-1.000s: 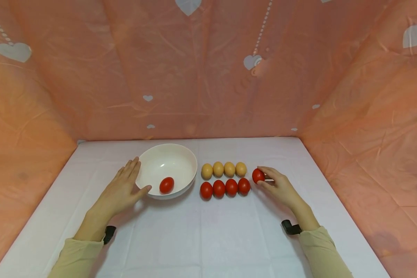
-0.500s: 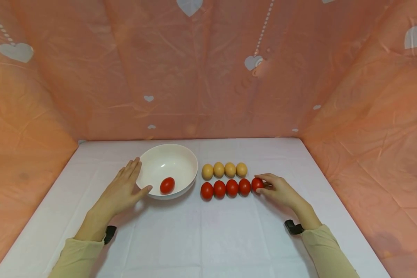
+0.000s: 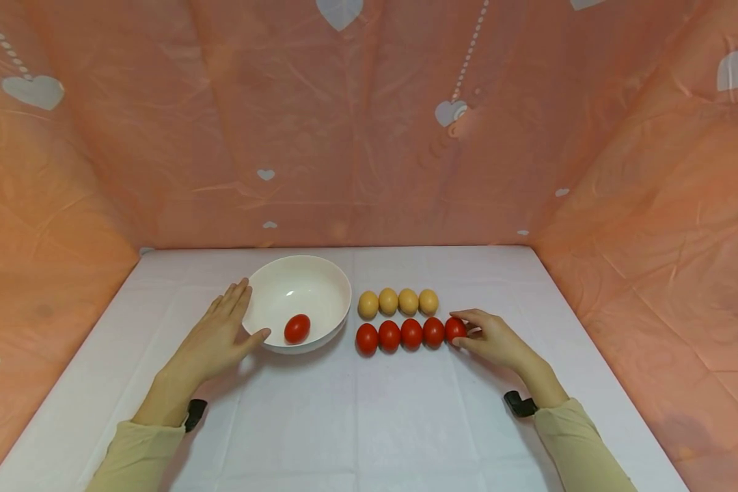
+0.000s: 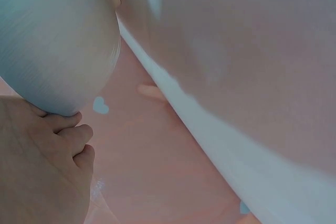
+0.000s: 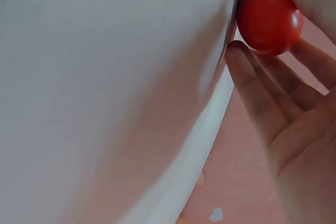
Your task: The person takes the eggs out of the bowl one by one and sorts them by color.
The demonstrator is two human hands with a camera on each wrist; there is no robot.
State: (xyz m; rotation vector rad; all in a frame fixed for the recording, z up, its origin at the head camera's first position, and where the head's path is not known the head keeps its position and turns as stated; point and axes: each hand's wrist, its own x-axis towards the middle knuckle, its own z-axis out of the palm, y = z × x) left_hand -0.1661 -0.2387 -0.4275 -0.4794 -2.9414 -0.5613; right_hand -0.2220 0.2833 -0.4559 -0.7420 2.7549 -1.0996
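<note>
A white bowl (image 3: 307, 287) stands left of centre with one red egg (image 3: 297, 329) lying inside it. My left hand (image 3: 212, 338) rests against the bowl's left side, fingers straight and thumb spread at the near rim. Its fingertips press the outer wall in the left wrist view. To the right, my right hand (image 3: 495, 339) holds the last red egg (image 3: 456, 330) of a row between thumb and fingers. The right wrist view shows the thumb on top of this egg (image 5: 270, 19), right beside its neighbour.
Several red eggs (image 3: 389, 336) continue that row leftward toward the bowl. Behind them runs a row of several yellow eggs (image 3: 408, 302). A white cloth (image 3: 320, 424) covers the table, and an orange curtain with hearts (image 3: 344, 157) encloses the back and sides.
My right hand has brought its red egg nearer, from beside the yellow row to the right end of the red row. The left hand has stayed at the bowl.
</note>
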